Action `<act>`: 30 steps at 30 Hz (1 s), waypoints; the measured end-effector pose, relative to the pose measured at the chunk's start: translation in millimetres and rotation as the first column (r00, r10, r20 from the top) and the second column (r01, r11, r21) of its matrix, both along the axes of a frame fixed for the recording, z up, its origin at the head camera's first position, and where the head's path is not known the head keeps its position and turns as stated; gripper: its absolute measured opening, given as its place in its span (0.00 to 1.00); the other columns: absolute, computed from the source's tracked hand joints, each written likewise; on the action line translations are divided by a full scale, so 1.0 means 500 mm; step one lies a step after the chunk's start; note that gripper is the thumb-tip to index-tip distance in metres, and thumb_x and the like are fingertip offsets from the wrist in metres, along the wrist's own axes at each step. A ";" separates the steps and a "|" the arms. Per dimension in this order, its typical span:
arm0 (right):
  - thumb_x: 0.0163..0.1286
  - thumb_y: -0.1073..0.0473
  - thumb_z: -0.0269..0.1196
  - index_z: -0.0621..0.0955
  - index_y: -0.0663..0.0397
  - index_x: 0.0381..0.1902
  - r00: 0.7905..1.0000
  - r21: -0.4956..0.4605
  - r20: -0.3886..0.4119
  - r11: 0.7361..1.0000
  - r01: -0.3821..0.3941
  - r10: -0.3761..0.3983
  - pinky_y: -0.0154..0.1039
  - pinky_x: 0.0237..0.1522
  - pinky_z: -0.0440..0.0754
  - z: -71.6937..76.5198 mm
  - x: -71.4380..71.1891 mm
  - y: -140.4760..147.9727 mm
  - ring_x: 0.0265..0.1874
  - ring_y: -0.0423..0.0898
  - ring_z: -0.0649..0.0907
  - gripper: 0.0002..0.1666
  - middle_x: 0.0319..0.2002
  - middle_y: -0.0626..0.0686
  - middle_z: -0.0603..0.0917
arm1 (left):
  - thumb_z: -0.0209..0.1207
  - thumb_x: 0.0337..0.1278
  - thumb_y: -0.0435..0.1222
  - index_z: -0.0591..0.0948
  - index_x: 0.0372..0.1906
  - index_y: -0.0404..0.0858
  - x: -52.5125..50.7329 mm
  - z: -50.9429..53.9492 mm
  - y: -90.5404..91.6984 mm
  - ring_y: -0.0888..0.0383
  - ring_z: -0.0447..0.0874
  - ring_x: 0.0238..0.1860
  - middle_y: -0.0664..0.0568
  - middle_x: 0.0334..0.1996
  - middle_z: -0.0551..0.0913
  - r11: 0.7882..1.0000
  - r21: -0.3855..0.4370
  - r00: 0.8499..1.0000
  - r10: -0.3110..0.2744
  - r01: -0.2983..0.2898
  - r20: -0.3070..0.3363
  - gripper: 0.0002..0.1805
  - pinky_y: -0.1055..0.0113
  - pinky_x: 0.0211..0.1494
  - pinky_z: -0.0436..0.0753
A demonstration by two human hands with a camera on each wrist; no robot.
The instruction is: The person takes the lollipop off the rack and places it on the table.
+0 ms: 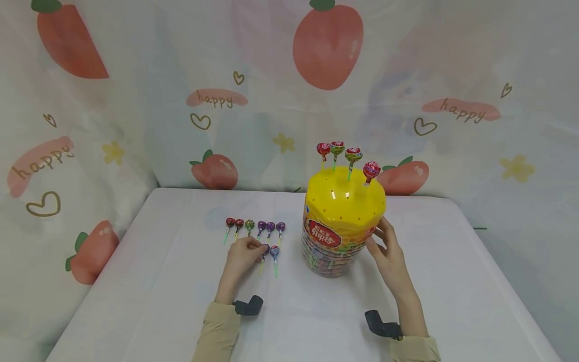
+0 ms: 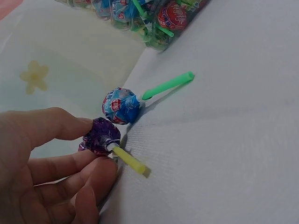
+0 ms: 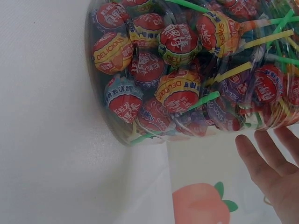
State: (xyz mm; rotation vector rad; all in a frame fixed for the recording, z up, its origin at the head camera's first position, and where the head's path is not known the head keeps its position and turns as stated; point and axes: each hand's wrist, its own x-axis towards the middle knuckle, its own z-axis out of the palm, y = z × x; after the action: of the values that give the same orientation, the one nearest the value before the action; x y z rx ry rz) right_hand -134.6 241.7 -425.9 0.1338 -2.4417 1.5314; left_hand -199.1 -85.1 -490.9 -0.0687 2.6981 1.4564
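**Left hand pinches a purple lollipop; right hand at a candy jar**

On my head-camera feed, a pale backdrop (image 1: 258, 45) printed with peaches, hearts and "happy" fills the upper half, and a white-covered table (image 1: 158, 281) spreads toward 6 o'clock. At 4 o'clock from centre I see a large clear jar (image 1: 344, 234), packed with wrapped lollipops, under a yellow lid (image 1: 341, 198) dotted with holes. Four upright lollipops (image 1: 353, 154) stand in the lid, from its 11 to its 2 o'clock.

The right hand (image 1: 391, 256) is at the jar's 4 o'clock side, fingers extended and parted, gripping nothing; I cannot tell how firmly it touches. The left hand (image 1: 243, 257), at 7 o'clock, is nearly closed, thumb and fingers pinching the head of a purple lollipop (image 2: 100, 136) with a yellow stick.

Just beside that, at its 3 o'clock, lies a blue lollipop (image 1: 274, 251) with a green stick. Beyond, toward 12 o'clock, I count a row of six lollipops (image 1: 250, 224): two red, one green, three purple.
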 end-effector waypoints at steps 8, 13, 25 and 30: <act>0.74 0.57 0.52 0.51 0.42 0.76 1.000 0.020 0.015 1.000 0.011 -0.011 0.21 0.55 0.65 -0.006 -0.004 0.003 0.65 0.50 0.66 0.37 0.70 0.56 0.63 | 0.64 0.55 0.42 0.84 0.35 0.36 0.005 0.005 0.000 0.61 0.81 0.20 0.50 0.22 0.85 0.999 -0.039 1.000 0.003 -0.002 0.029 0.12 0.65 0.37 0.77; 0.74 0.57 0.52 0.51 0.42 0.76 1.000 0.027 0.014 0.999 0.016 -0.016 0.18 0.54 0.65 -0.006 -0.005 0.003 0.65 0.49 0.66 0.37 0.70 0.56 0.63 | 0.64 0.56 0.42 0.84 0.36 0.36 0.006 0.007 -0.002 0.61 0.81 0.21 0.50 0.23 0.85 0.999 -0.048 0.999 -0.002 0.004 0.044 0.13 0.61 0.41 0.79; 0.74 0.58 0.53 0.52 0.43 0.76 1.000 0.010 0.000 1.000 0.004 -0.004 0.17 0.53 0.65 0.000 0.001 0.000 0.66 0.52 0.66 0.37 0.70 0.56 0.63 | 0.62 0.56 0.40 0.84 0.37 0.34 0.011 0.016 -0.008 0.61 0.78 0.21 0.51 0.22 0.83 0.998 -0.049 0.999 0.029 -0.031 -0.044 0.12 0.71 0.27 0.71; 0.74 0.59 0.53 0.52 0.43 0.76 1.000 0.010 -0.004 1.000 0.000 0.000 0.16 0.53 0.65 0.000 0.001 0.001 0.66 0.52 0.66 0.38 0.70 0.57 0.62 | 0.61 0.58 0.42 0.84 0.40 0.37 0.010 0.027 -0.004 0.58 0.79 0.28 0.47 0.31 0.84 0.996 -0.035 0.995 0.082 -0.085 -0.060 0.12 0.70 0.31 0.73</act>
State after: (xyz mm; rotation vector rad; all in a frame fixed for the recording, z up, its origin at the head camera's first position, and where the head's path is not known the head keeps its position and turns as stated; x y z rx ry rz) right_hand -134.3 242.2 -425.9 0.1386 -2.4466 1.5185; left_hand -194.0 -87.0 -477.6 -0.1454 2.8017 1.4514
